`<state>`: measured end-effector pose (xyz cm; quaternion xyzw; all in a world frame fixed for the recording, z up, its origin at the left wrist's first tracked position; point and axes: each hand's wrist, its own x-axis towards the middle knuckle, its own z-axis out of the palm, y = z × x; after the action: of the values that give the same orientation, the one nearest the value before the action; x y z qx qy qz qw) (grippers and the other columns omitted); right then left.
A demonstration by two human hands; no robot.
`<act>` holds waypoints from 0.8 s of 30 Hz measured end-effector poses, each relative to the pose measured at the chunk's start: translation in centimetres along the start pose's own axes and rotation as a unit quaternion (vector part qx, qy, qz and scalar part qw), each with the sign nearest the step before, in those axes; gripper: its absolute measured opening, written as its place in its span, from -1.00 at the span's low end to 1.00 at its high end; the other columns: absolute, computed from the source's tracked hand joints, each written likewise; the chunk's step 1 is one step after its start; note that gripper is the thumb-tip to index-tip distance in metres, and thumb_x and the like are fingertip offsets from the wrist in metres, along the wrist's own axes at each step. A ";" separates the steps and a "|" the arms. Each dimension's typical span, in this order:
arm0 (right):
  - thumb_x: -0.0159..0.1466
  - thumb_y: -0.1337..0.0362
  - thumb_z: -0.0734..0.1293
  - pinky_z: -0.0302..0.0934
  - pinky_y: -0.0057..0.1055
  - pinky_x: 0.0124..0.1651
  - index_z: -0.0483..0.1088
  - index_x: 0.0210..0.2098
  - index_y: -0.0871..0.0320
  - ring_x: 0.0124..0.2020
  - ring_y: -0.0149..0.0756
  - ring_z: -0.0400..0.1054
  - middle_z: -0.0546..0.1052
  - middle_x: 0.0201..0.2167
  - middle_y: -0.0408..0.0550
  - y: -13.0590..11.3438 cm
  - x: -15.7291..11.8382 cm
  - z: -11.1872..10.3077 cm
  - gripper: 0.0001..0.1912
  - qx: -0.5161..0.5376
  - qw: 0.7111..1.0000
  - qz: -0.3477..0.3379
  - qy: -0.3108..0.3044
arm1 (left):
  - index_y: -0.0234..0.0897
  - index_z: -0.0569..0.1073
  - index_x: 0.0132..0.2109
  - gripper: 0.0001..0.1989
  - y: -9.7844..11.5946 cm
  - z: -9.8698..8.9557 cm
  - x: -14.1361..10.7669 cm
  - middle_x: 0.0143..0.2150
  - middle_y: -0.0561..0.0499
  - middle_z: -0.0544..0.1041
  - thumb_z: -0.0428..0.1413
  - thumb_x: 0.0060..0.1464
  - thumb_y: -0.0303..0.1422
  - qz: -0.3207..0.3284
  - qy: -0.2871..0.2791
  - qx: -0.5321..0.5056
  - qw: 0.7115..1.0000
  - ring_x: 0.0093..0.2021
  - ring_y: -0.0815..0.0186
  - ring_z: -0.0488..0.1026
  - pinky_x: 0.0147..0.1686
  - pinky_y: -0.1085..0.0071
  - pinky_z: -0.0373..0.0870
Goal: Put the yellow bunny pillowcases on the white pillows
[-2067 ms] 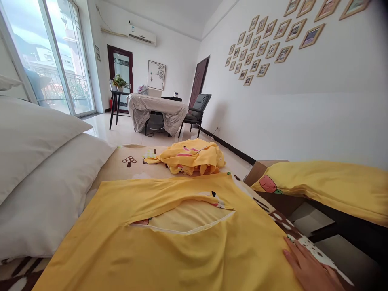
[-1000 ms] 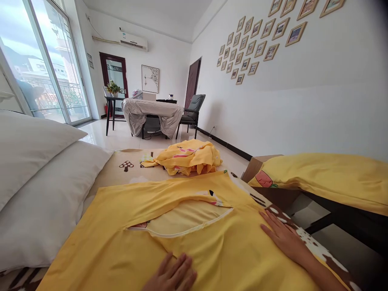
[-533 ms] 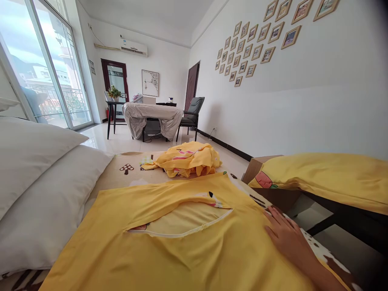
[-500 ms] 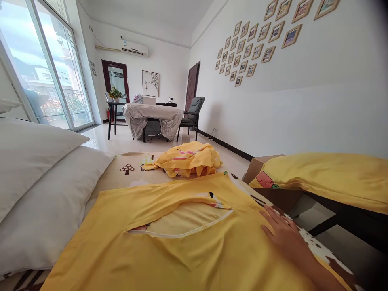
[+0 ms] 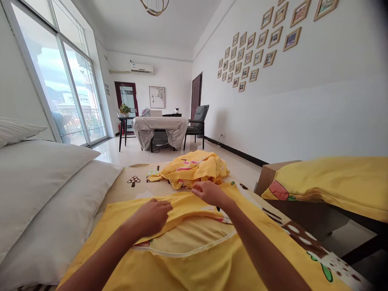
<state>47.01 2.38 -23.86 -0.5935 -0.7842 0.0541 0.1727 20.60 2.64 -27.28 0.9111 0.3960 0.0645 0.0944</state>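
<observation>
My left hand (image 5: 151,216) has its grip clenched on the yellow cover's (image 5: 194,258) far edge, mid-bed (image 5: 127,188). My right hand (image 5: 209,193) rests just beside it on that edge; whether its grip is closed, I cannot tell.

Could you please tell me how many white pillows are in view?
3, stacked at the left: bottom pillow, middle pillow, top pillow, partly cut off. More may lie out of frame.

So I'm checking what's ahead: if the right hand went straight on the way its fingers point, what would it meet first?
Probably the crumpled yellow cloth, lying just beyond the right hand, which rests on the far edge of the flat cover; the gap's depth is unclear.
</observation>
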 end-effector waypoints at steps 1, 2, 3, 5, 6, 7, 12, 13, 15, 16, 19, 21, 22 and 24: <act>0.33 0.06 0.10 0.23 -0.35 -0.11 0.45 -0.05 0.14 -0.13 -0.15 0.43 0.56 -0.15 0.00 -0.3 1.4 0.9 -0.58 0.009 1.000 -0.009 -0.016 | -0.20 0.39 0.11 -0.62 -1.2 -0.1 1.6 0.16 -0.11 0.41 -0.13 0.21 -0.36 -0.032 0.003 0.003 0.999 0.19 0.15 0.30 0.22 0.16 0.10; 0.35 0.06 0.06 0.22 -0.36 -0.07 0.42 0.00 0.14 -0.08 -0.16 0.41 0.54 -0.08 -0.02 -0.4 2.4 2.2 -0.54 0.017 0.999 -0.019 -0.033 | -0.24 0.35 0.15 -0.58 -2.3 0.3 2.8 0.20 -0.15 0.36 -0.18 0.22 -0.36 -0.053 0.006 0.005 0.999 0.22 0.15 0.27 0.22 0.16 0.09; 0.37 0.06 0.01 0.20 -0.36 0.00 0.37 0.08 0.15 0.00 -0.17 0.38 0.49 0.02 -0.03 -0.2 3.1 3.8 -0.50 0.024 0.998 -0.026 -0.049 | -0.29 0.29 0.20 -0.55 -3.3 1.0 3.8 0.26 -0.18 0.28 -0.22 0.24 -0.36 -0.073 0.008 0.008 0.997 0.26 0.16 0.21 0.23 0.16 0.07; 0.36 0.02 0.03 0.14 -0.36 0.10 0.26 0.19 0.14 0.12 -0.20 0.29 0.38 0.15 -0.03 0.7 3.8 7.3 -0.46 0.032 0.994 -0.037 -0.094 | -0.38 0.19 0.27 -0.49 -4.9 3.4 4.7 0.31 -0.23 0.16 -0.25 0.25 -0.31 -0.108 -0.009 0.007 0.994 0.31 0.15 0.10 0.23 0.14 0.06; 0.34 0.00 0.08 0.11 -0.34 0.14 0.25 0.20 0.11 0.16 -0.22 0.25 0.35 0.18 -0.04 1.5 3.9 9.0 -0.46 0.031 0.991 -0.040 -0.120 | -0.36 0.16 0.29 -0.47 -5.7 4.8 4.8 0.33 -0.22 0.12 -0.25 0.25 -0.25 -0.124 -0.023 0.003 0.992 0.33 0.13 0.06 0.22 0.09 0.07; 0.32 -0.02 0.11 0.06 -0.31 0.19 0.24 0.21 0.05 0.21 -0.23 0.18 0.29 0.22 -0.06 2.5 3.9 10.5 -0.45 0.030 0.988 -0.042 -0.143 | -0.32 0.13 0.30 -0.45 -6.6 6.2 4.6 0.34 -0.19 0.09 -0.26 0.25 -0.21 -0.136 -0.037 -0.001 0.990 0.34 0.12 0.03 0.22 0.04 0.07; 0.27 -0.11 0.11 -0.24 -0.08 0.32 0.02 0.31 -0.03 0.36 -0.21 -0.18 -0.03 0.36 -0.08 10.6 3.3 12.4 -0.33 -0.006 0.986 0.028 -0.165 | -0.13 0.01 0.35 -0.44 -14.0 9.9 2.0 0.40 -0.03 -0.09 -0.32 0.26 -0.15 -0.232 -0.004 0.016 0.973 0.38 0.19 -0.16 0.27 -0.03 -0.18; 0.29 -0.10 0.07 -0.30 -0.07 0.33 -0.02 0.32 -0.01 0.37 -0.22 -0.22 -0.08 0.37 -0.06 12.6 3.0 11.9 -0.33 -0.021 0.987 0.053 -0.153 | -0.13 -0.01 0.35 -0.44 -16.0 9.9 1.1 0.40 -0.03 -0.09 -0.32 0.25 -0.15 -0.268 0.005 0.026 0.963 0.38 0.18 -0.16 0.26 -0.05 -0.18; 0.30 -0.10 0.05 -0.36 -0.04 0.33 -0.06 0.34 0.01 0.38 -0.20 -0.27 -0.11 0.37 -0.06 16.7 2.2 10.7 -0.31 -0.054 0.985 0.110 -0.123 | -0.17 -0.02 0.36 -0.42 -19.8 9.7 -0.8 0.40 -0.04 -0.08 -0.31 0.24 -0.14 -0.337 0.021 0.051 0.940 0.39 0.16 -0.17 0.25 -0.05 -0.16; 0.30 -0.10 0.03 -0.39 0.00 0.32 -0.09 0.34 0.03 0.38 -0.17 -0.31 -0.13 0.38 -0.04 18.6 1.8 10.1 -0.30 -0.071 0.982 0.144 -0.103 | -0.18 -0.04 0.36 -0.41 -21.5 9.5 -1.7 0.40 -0.04 -0.08 -0.31 0.24 -0.14 -0.369 0.029 0.062 0.927 0.39 0.17 -0.18 0.25 -0.04 -0.15; 0.32 -0.05 -0.03 -0.29 0.11 0.27 -0.14 0.36 0.10 0.37 -0.08 -0.28 -0.14 0.38 0.04 23.1 0.7 9.1 -0.31 -0.116 0.962 0.243 -0.048 | -0.20 -0.04 0.36 -0.39 -24.3 9.1 -3.6 0.40 -0.06 -0.05 -0.32 0.23 -0.11 -0.441 0.036 0.056 0.895 0.38 0.19 -0.14 0.25 0.01 -0.09; 0.34 -0.01 -0.07 -0.17 0.10 0.24 -0.11 0.35 0.11 0.36 -0.08 -0.20 -0.08 0.37 0.05 25.1 0.6 9.1 -0.35 -0.135 0.949 0.286 -0.022 | -0.19 0.03 0.34 -0.41 -24.7 8.9 -3.9 0.39 -0.06 0.01 -0.31 0.22 -0.13 -0.452 0.056 0.051 0.889 0.37 0.18 -0.10 0.23 -0.01 -0.05; 0.34 0.01 -0.08 -0.11 0.08 0.22 -0.07 0.34 0.10 0.35 -0.10 -0.15 -0.04 0.36 0.05 25.8 0.7 9.2 -0.37 -0.142 0.943 0.299 -0.010 | -0.19 0.08 0.32 -0.42 -24.7 8.8 -3.9 0.37 -0.06 0.06 -0.30 0.22 -0.14 -0.449 0.076 0.049 0.889 0.36 0.16 -0.06 0.22 -0.04 -0.03; 0.34 0.06 -0.09 0.01 0.06 0.14 0.05 0.30 0.06 0.29 -0.08 -0.01 0.10 0.32 0.07 26.9 1.4 9.4 -0.41 -0.160 0.935 0.315 0.019 | -0.22 0.23 0.24 -0.46 -24.7 8.5 -3.5 0.30 -0.09 0.21 -0.25 0.18 -0.18 -0.437 0.119 0.041 0.890 0.32 0.13 0.06 0.19 0.00 0.05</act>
<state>68.06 12.60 -40.10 -0.8306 -0.5522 -0.0312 0.0644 2.38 15.53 -41.23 0.6344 0.7649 0.1081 0.0275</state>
